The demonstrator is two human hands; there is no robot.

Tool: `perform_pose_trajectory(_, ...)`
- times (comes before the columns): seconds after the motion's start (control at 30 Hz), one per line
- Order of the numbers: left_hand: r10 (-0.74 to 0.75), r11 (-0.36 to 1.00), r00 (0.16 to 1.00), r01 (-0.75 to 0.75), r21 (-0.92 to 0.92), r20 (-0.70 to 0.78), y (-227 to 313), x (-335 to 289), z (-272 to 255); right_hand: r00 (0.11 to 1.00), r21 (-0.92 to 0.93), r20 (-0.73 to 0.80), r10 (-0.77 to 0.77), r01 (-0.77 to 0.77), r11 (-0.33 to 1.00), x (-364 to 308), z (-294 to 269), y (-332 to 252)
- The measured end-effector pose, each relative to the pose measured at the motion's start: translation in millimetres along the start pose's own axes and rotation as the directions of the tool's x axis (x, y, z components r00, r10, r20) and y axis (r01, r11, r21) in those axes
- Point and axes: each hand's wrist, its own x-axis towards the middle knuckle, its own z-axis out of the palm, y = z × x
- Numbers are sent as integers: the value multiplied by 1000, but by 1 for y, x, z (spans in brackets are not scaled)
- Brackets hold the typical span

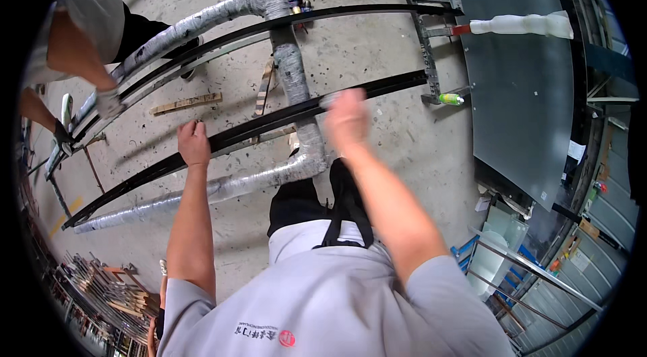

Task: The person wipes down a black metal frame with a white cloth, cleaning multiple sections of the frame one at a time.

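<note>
A long black metal profile (269, 121) lies across a rack frame wrapped in clear film (296, 80) in front of me. My left hand (194, 144) is closed over its left part, fingers curled round the edge. Farther right, my right hand (348, 121) is over the same profile, blurred by motion. Its fingers look closed, and a small whitish thing at their tips is too smeared to name. A second black profile (350, 12) runs parallel on the far side of the rack.
At the far left a co-worker's gloved hand (108, 102) is near the far profile's end. Wooden strips (185, 103) lie on the floor. On the right are a large grey sheet (519, 87), a metal stand (419, 33) and a green bottle (451, 99). Power tools (301, 5) sit beyond the rack.
</note>
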Motion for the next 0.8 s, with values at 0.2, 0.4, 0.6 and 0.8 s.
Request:
perform_pose_trajectory(0.2, 117, 935, 972, -176, -306, -203, 30, -42, -25, 964, -209, -163, 211, -243, 947, 24, -166, 181)
perform_pose_trajectory(0.4, 85, 889, 973, 24, -457, 215, 112, -207, -53, 901, 579, 215, 377, -428, 694, -47, -147, 280)
perform_pose_trajectory(0.6, -370, 773, 630, 617, -150, 683, 122, -341, 44, 288, -103, 909, 300, -542, 834, -190, -112, 323)
perform_pose_trajectory(0.8, -280, 928, 656, 373, 21, 701, 175, -384, 36, 61, -85, 994, 85, 1, 996, -139, -124, 325)
